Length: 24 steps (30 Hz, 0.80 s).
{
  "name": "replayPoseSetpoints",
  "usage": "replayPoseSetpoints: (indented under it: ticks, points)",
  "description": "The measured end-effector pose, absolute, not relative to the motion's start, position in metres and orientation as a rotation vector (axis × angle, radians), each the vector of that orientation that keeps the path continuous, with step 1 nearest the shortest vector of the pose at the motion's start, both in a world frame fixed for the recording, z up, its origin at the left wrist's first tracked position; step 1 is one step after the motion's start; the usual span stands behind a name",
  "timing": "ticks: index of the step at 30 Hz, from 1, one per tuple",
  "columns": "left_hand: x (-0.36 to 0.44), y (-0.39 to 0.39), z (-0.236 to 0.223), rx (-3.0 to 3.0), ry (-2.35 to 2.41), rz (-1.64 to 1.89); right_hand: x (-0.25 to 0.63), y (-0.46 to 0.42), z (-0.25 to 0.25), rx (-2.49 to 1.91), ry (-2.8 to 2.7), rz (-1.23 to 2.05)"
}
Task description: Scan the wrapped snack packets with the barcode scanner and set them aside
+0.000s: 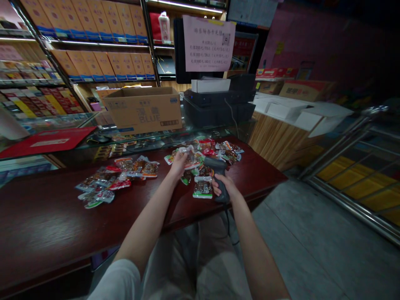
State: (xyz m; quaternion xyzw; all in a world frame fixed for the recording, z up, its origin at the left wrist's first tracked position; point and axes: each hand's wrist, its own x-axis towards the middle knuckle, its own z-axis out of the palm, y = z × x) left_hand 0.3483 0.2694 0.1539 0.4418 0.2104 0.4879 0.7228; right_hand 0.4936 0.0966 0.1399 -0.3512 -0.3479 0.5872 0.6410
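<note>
My right hand [225, 188] is wrapped round the grip of a dark barcode scanner [215, 163], whose head points left over the packets; its cable hangs down from the handle. My left hand [179, 163] has its fingers closed on a clear snack packet [191, 157] at the pile's left side. Beneath and behind it lie several more packets [206, 146], some with red, some with green edges. One green-edged packet [203, 188] lies flat just left of my right hand. A second heap of packets [106, 180] is spread further left on the dark red table [46, 208].
Behind the table is a glass counter with a cardboard box [143, 110], a red folder [46, 141], and a black printer-like machine [218, 104] below a screen bearing a paper notice [208, 43]. Shelves of orange boxes [93, 18] stand behind. A metal railing [343, 141] is at right.
</note>
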Motion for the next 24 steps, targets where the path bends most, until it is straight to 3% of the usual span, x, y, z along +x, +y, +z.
replayPoseSetpoints:
  ticks: [12, 17, 24]
  points:
    - [0.342, 0.266, 0.170, 1.300, 0.619, 1.149, 0.493, 0.090, 0.149, -0.806, -0.795, 1.354]
    - [0.297, 0.270, 0.198, 1.970, 1.298, 1.171, 0.493, 0.088, 0.150, -0.805, -0.786, 1.351]
    - [0.259, 0.261, 0.206, 2.162, 2.157, 0.916, 0.490, 0.089, 0.149, -0.813, -0.753, 1.322]
